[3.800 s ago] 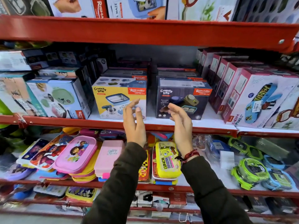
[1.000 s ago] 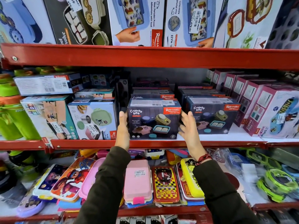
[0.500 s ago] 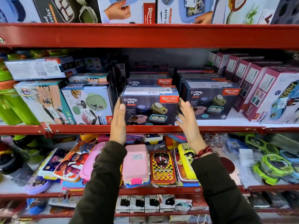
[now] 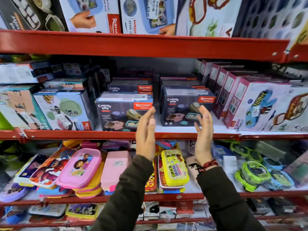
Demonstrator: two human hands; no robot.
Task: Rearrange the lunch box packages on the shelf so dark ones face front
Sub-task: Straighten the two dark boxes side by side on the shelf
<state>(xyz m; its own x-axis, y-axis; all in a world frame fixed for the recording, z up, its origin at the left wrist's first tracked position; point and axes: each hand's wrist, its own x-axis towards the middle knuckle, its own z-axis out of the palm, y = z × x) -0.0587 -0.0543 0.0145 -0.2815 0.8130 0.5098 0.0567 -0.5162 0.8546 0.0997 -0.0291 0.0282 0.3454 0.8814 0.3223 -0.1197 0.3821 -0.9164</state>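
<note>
On the middle red shelf, two dark Crunchy bite boxes face front: left dark box beside the green-bottle box, right dark box near the pink boxes. More dark boxes stacked behind both. Left hand and right hand raised in front of shelf edge, palms facing each other, fingers spread, each grip empty, holding nothing. Left hand overlaps left dark box's right corner in view; contact unclear. Right wrist has red thread band. Lower shelf: pink lunch box, yellow lunch box.
</note>
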